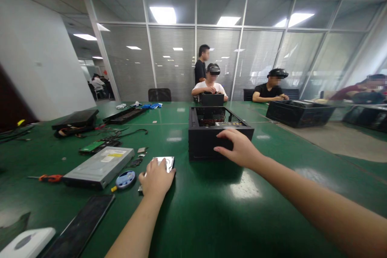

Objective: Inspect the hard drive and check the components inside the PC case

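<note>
My left hand (157, 179) is over a silver hard drive (169, 162) on the green table, its fingers and thumb spanning the drive's edges and covering most of it. A black computer case (202, 143) stands in the middle with its top side open and metal parts showing inside. In front of its near face is my right hand (237, 147), thumb and fingers apart, holding nothing. Whether the fingertips touch the case I cannot tell. Left of the drive sit a round blue-and-white item (125, 179) and a grey optical drive (98, 167).
A screwdriver (50, 178), a green circuit board (92, 147), loose cables (130, 133) and a black panel (125, 115) lie on the left. Nearer are a black phone-like slab (83, 225) and a white device (28, 244). Co-workers sit across the table beside another case (298, 113).
</note>
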Available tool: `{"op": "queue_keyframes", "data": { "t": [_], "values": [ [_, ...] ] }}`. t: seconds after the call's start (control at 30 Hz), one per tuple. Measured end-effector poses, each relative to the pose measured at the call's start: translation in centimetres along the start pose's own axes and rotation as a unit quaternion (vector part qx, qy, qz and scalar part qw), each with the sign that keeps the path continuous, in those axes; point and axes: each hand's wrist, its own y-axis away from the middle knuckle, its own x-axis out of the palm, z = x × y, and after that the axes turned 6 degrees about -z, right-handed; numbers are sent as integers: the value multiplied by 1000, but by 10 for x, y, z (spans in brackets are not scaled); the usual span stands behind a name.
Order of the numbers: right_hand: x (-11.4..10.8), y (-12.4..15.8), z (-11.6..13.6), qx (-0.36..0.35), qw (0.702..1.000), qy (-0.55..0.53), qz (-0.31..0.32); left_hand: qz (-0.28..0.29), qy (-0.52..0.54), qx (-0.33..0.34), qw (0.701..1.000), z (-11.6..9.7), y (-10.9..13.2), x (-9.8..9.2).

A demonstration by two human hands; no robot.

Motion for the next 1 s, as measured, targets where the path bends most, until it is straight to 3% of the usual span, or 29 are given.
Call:
{"op": "queue_keyframes", "data": {
  "t": [0.07,0.13,0.27,0.4,0.53,0.73,1.0],
  "values": [
    [0,-31,-12,-42,993,107,5,14,5,8,1000,0,0,2],
    [1,-61,-26,-38,985,165,42,17,4,15,1000,0,-1,4],
    [4,-109,-57,53,975,130,172,25,-3,41,999,-1,-3,4],
    [12,-126,-76,90,963,106,229,37,3,63,997,-1,-4,3],
    [13,-125,-79,95,955,79,268,28,3,60,998,1,-4,6],
    [-9,-110,-66,78,942,53,321,16,-7,60,998,1,-5,6],
    [-50,-41,-14,28,934,132,332,10,-22,63,998,-2,-4,-3]
  ]
}}
